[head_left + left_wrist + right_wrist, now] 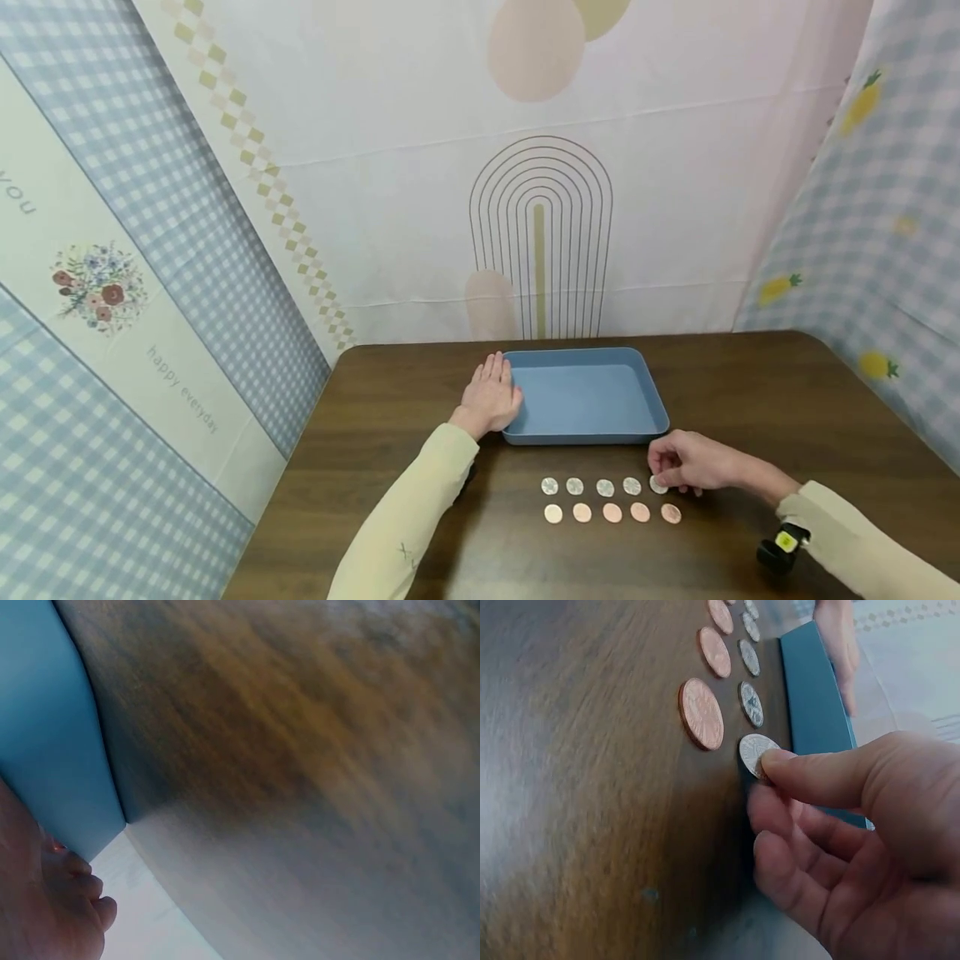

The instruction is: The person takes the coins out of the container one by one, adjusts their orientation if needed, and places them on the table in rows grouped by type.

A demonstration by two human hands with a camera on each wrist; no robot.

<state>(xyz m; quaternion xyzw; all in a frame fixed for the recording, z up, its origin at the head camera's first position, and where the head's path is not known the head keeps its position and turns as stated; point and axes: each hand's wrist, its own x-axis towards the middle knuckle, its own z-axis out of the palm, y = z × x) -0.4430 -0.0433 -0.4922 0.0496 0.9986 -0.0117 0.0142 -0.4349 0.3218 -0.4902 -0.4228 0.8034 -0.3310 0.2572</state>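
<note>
A shallow blue tray (585, 396) lies near the back of the table. My left hand (491, 398) rests at its left edge with fingers straight; in the left wrist view those fingers (88, 889) lie beside the tray wall (52, 727). In front of the tray, several silver coins form a row, and my right hand (693, 460) pinches the rightmost silver coin (756, 754) between thumb and index finger. That coin looks tilted in the right wrist view. Nearer me runs a second row of several copper coins, its rightmost copper coin (671, 513) just below the right hand.
The dark brown wooden table (397, 400) reaches back to a patterned cloth backdrop (420, 208). Checked cloths hang at the left (150, 167) and right (900, 250). A black wrist device (782, 547) sits by the right sleeve.
</note>
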